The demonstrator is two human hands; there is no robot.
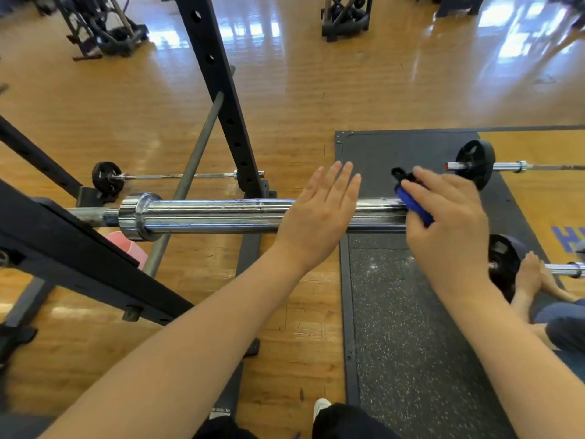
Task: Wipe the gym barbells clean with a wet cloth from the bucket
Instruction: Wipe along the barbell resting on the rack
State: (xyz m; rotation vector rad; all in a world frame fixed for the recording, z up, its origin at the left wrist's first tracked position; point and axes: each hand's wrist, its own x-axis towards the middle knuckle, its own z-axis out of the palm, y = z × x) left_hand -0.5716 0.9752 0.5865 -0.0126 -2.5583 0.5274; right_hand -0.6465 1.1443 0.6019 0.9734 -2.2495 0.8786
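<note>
A chrome barbell sleeve point(215, 215) lies level across the middle, resting on the black rack point(228, 99). My left hand point(316, 210) hovers over the sleeve with straight, spread fingers, holding nothing. My right hand point(449, 223) grips a blue and black collar clamp point(411, 201) at the sleeve's right end. No cloth shows. A pink bucket point(133, 248) peeks out under the rack beam at the left.
Two more barbells with small black plates lie on the floor: one behind the rack point(177, 176), one on the dark rubber mat point(474, 163). Another person's feet point(535, 277) and a third bar point(566, 269) are at the right. My shoe point(321, 407) stands below.
</note>
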